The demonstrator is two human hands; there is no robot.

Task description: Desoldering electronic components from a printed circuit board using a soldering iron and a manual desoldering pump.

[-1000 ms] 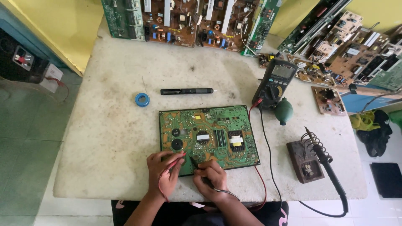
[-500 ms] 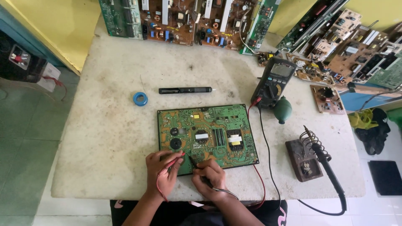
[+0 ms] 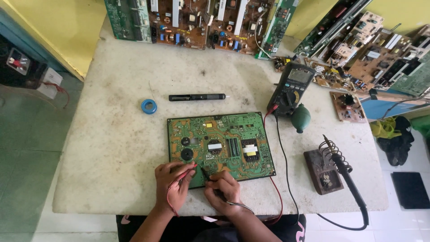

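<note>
Two probes are pinched, one per hand: the left hand (image 3: pixel 172 186) grips the red probe (image 3: pixel 184 173), the right hand (image 3: pixel 222 190) the black probe (image 3: pixel 205 172). Both tips meet the near edge of the green circuit board (image 3: pixel 219 145); which contact they touch is too small to tell. Beyond the board, up and right, the multimeter (image 3: pixel 293 87) stands wired in, so measuring seems underway. Right of the hands, the soldering iron (image 3: pixel 345 177) rests untouched in its stand.
</note>
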